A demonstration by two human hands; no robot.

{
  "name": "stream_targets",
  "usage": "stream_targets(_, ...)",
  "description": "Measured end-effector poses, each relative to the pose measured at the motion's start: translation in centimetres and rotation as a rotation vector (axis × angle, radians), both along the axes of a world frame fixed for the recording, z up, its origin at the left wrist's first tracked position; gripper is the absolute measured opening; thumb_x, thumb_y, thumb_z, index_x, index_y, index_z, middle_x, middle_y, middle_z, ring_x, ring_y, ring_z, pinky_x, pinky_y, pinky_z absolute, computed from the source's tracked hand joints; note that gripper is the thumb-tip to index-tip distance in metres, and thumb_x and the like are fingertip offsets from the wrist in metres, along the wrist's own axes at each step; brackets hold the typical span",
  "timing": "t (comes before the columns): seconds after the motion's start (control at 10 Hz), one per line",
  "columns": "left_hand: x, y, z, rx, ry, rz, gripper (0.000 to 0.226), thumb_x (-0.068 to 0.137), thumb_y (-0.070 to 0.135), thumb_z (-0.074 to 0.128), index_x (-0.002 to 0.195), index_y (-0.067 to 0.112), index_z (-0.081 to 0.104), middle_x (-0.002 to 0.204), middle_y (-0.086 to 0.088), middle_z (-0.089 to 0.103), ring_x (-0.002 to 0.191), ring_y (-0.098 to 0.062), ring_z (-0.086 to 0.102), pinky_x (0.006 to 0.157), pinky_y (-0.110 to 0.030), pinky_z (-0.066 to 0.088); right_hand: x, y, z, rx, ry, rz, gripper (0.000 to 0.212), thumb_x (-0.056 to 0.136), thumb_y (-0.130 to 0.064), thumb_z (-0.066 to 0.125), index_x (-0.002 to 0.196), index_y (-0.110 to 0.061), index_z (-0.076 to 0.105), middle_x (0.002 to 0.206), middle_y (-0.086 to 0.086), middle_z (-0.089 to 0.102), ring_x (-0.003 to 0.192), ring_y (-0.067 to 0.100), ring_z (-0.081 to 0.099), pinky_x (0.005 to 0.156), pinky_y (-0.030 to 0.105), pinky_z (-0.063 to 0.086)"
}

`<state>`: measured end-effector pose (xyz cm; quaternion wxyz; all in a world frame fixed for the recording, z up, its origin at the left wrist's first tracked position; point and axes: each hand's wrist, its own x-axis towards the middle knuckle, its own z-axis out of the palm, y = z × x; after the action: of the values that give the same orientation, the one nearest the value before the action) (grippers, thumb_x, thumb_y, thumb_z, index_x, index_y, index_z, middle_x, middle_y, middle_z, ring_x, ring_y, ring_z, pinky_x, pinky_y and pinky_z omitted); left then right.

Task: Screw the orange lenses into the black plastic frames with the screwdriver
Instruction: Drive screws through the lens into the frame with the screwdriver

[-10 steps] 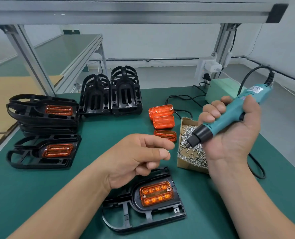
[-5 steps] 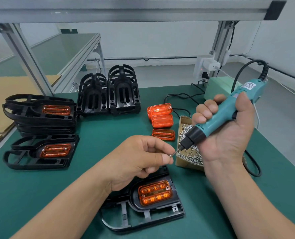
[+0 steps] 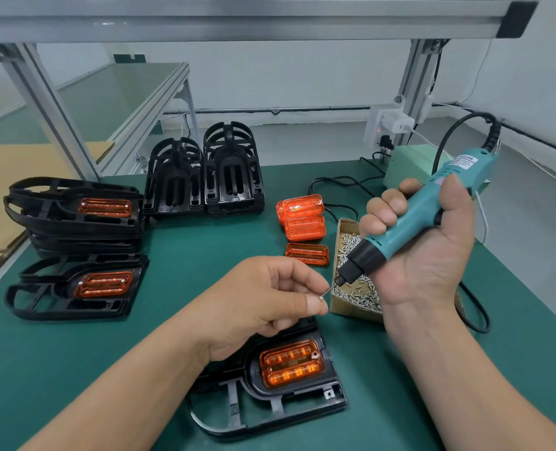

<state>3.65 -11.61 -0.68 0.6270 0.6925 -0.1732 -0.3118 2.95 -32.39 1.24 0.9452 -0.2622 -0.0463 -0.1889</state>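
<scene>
A screw [image 3: 321, 298] is being pinched (left hand [image 3: 263, 301]), the screwdriver [image 3: 416, 219] gripped (right hand [image 3: 432, 255]). Loose lenses [image 3: 304, 227] are being left unfitted.

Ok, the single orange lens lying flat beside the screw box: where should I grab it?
Probably pinch the orange lens across its long near and far edges, coming from above: it lies flat and low, the screw box crowds its right end, and the stacked lenses sit just behind.

my right hand [image 3: 426, 255] grips the screwdriver [image 3: 416, 219], fingers curled over its barrel, palm facing me. my left hand [image 3: 263, 304] hovers at the screwdriver's tip, thumb and forefinger pinching a small screw [image 3: 321, 298].
</scene>
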Motion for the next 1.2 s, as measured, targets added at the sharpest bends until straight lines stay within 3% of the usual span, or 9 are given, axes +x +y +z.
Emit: stream_targets(1.2,-0.28,-0.18,0.06,0.016,-0.041,0.036,0.017,0.088,0.004,0.082,0.093,0.02,0.078,0.081,0.0,0.068,0.05,-0.009,0.045,0.044,-0.017,0.031,-0.08,0.22,-0.1,-0.071,-0.009,-0.003,0.032,0.105,-0.045,0.053,0.096,-0.015,0.055,0.077,0.0,0.046,0.065,0.014,0.045,0.059,0.026,0.043)
